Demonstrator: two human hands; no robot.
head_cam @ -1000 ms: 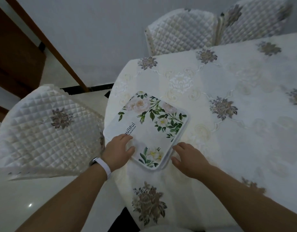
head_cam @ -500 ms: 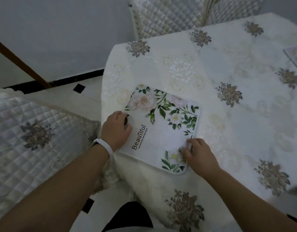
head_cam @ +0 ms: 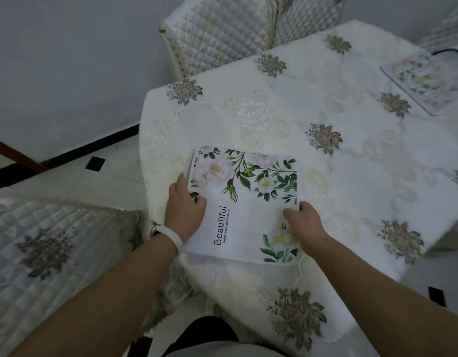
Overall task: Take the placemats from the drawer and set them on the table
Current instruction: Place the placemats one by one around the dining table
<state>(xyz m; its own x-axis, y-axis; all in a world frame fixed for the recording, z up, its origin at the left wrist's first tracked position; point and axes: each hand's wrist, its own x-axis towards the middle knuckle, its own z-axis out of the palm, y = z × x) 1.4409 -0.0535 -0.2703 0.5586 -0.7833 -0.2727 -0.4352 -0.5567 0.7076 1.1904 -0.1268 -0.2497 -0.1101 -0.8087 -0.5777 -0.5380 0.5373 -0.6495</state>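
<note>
A square floral placemat point(head_cam: 251, 202) printed "Beautiful" lies near the front edge of the table point(head_cam: 274, 99), which is covered by a cream embroidered cloth. A thin layer edge shows along its left side, so it may be a stack. My left hand point(head_cam: 184, 210) grips the mat's left edge, thumb on top. My right hand point(head_cam: 305, 225) holds the right edge near the lower flower print. A second floral placemat point(head_cam: 426, 83) lies flat at the far right of the table, away from both hands.
Quilted white chairs surround the table: one at my left point(head_cam: 42, 240), two at the far side point(head_cam: 217, 32) point(head_cam: 308, 16), and another at the far right corner point(head_cam: 444, 29). White tiled floor with black insets point(head_cam: 95, 163) lies to the left.
The placemat has been turned and squared to the table's front edge. My hands moved from its near corner to its left and right edges. The second placemat has come into view.
</note>
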